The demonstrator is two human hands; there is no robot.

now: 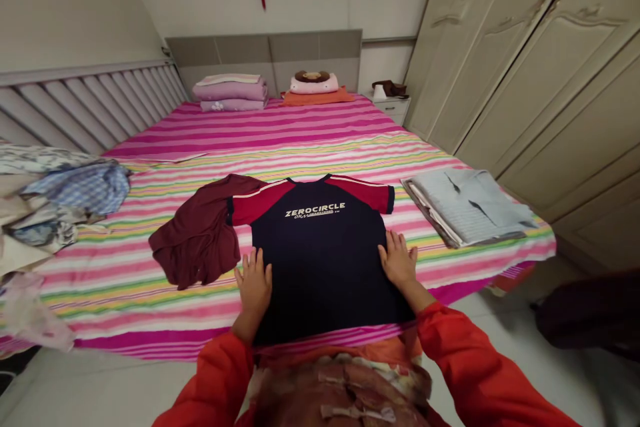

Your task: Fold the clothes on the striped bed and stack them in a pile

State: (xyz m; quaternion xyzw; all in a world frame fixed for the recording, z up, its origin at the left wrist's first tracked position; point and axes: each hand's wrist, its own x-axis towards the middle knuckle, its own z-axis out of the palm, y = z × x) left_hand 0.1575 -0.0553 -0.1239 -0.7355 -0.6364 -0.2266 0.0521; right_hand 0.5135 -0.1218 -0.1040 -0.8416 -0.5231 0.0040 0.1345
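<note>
Navy T-shirt with red raglan sleeves, white shoulder piping and pale chest lettering (325, 273) lies spread on the bed, directly before the person, its neckline pointing toward the headboard and its hem near the front edge of the striped pink, yellow and green bedsheet (125, 267). Both hands are palm down with the fingers loosely parted and nothing visibly pinched: the left hand (255, 283) rests at the shirt's left side edge, the right hand (399, 261) at its right side edge. The step in hand looks like squaring and smoothing the cloth, and it is best done with flat palms and light, even pressure outward from the middle, so that the print stays straight and the sides run parallel. The left sleeve deserves care, since its cuff meets the crumpled maroon garment (200, 240) and could lie unevenly there; a little clearance would help. On the right, the neat stack of pale grey-blue folded cloth (465, 203) sits apart from the sleeve, leaving room to straighten it. Dark fabric hides small creases, so feeling for them is wise.
</note>
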